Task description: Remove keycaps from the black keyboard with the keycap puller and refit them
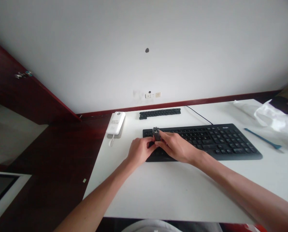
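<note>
A black keyboard lies on the white table, with several keys gone from its left and middle part. Over its left end, my left hand and my right hand meet in a pinch around a keycap, small and dark, held upright with what looks like its underside facing up. My fingers partly cover it, so its full shape is hidden. Beyond the keyboard, black keycaps lie in neat rows.
A white power bank with a strap lies at the table's left edge. To the right are a blue slender tool and a crumpled white plastic bag. The keyboard's cable runs to the table's far edge.
</note>
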A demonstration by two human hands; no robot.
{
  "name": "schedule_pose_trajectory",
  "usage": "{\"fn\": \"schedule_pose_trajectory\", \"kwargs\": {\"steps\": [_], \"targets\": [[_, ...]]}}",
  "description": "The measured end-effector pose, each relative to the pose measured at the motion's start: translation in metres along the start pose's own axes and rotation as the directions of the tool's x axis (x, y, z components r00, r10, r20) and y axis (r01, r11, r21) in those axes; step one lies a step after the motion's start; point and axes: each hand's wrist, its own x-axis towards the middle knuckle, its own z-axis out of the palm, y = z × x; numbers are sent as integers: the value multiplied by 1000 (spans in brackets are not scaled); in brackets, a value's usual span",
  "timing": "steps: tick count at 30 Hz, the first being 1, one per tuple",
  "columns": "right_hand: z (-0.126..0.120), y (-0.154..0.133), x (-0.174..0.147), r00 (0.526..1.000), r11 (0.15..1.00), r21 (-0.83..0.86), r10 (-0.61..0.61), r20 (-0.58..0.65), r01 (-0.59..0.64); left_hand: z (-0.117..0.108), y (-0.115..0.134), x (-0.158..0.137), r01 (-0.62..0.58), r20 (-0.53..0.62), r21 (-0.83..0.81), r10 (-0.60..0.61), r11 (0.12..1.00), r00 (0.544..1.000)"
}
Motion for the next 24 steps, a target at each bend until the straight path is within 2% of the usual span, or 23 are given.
{"fn": "schedule_pose_trajectory", "kwargs": {"steps": [9,14,24], "targets": [[0,21,-7,997,982,178,-60,-54,68,3,1,-1,21,-24,-74,-23,997,999],[-1,32,-8,999,972,235,-19,-41,28,3,2,-1,29,-30,-97,-32,995,999],[-8,41,-9,999,940,338,-42,-13,44,2,1,0,33,-17,-90,-35,995,999]]}}
